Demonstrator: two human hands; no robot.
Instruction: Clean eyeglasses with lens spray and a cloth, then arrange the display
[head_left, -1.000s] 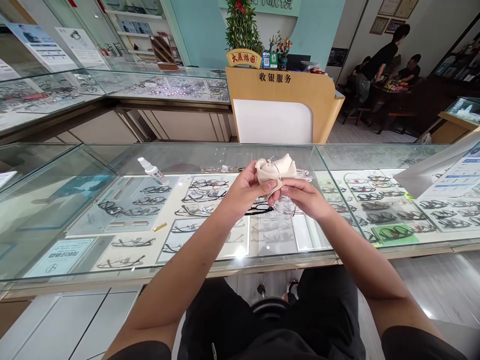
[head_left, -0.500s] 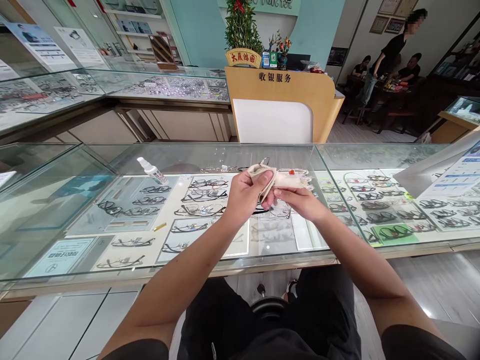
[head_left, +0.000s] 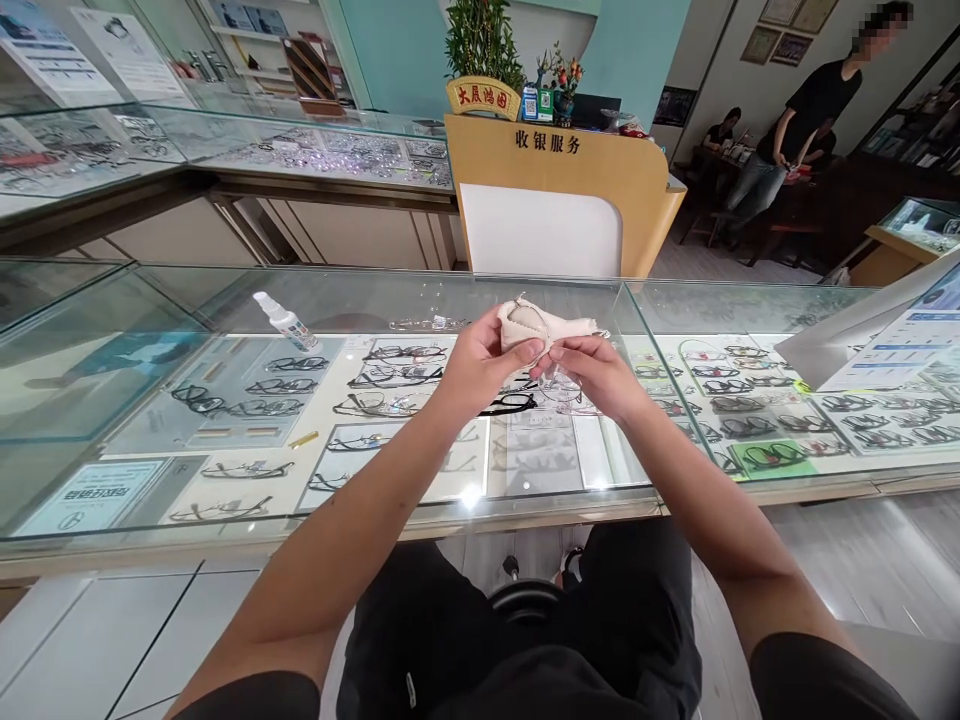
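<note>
My left hand (head_left: 484, 355) is closed around a beige cleaning cloth (head_left: 574, 327), its thumb pressed on the front fold. A rounded lens shape (head_left: 529, 320) shows at the cloth, apparently one side of a pair of eyeglasses mostly covered by it. My right hand (head_left: 600, 375) pinches at the lower edge, thumb and fingers together, seemingly on the eyeglasses' frame; the exact grip is hidden. Both hands are above the glass counter (head_left: 420, 507). Below them lie black-framed glasses (head_left: 511, 403). To the left stands a white spray bottle (head_left: 285, 321), slightly tilted in view.
Rows of eyeglasses (head_left: 405, 375) lie in the display. A folded paper sign (head_left: 885, 335) stands at right, near a green card (head_left: 772, 460). A small yellow strip (head_left: 304, 439) lies at left. Beyond are a wooden cashier desk (head_left: 457, 200) and a standing person (head_left: 814, 115).
The cloth has been spread, now reaching farther right and showing a rounded lens shape. My right hand has shifted slightly, thumb against fingers. The view has tilted down a little; the standing person moved right.
</note>
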